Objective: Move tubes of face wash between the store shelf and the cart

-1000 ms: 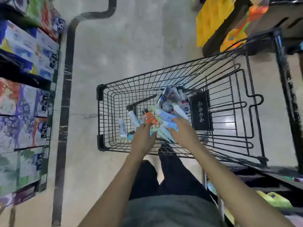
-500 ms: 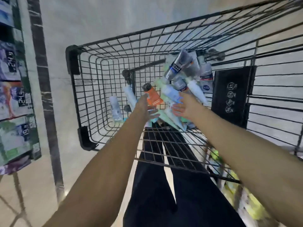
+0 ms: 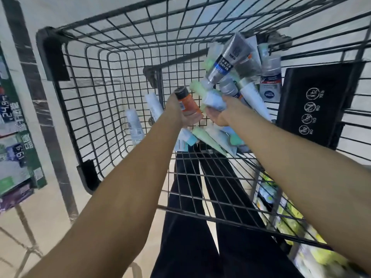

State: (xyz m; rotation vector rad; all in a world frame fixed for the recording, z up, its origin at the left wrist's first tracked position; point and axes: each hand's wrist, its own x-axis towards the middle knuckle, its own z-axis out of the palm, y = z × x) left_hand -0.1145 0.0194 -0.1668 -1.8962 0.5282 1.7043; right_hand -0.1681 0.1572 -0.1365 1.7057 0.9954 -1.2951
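Both my arms reach down into the black wire cart (image 3: 112,63). My left hand (image 3: 176,111) grips an orange tube with a black cap (image 3: 187,104), lifted off the pile. My right hand (image 3: 222,113) closes on a white and pale-blue tube with a green cap (image 3: 208,97). Behind them lies a heap of face wash tubes: a grey men's tube (image 3: 226,61), a white tube (image 3: 255,101), a blue-and-white Nivea tube (image 3: 270,81). Two white tubes (image 3: 133,125) lie apart on the cart floor at the left. More pale green tubes (image 3: 208,139) sit under my hands.
The folded black child-seat flap with warning icons (image 3: 315,105) stands at the cart's right. A store shelf with boxed goods and price tags (image 3: 14,125) runs along the left. Green and yellow packages (image 3: 291,219) sit on a low shelf to the right. My dark trousers show through the cart's near wall.
I have leaned in closer over the cart. My left hand closed on the orange tube and raised it; my right hand moved onto the pale-blue tube.
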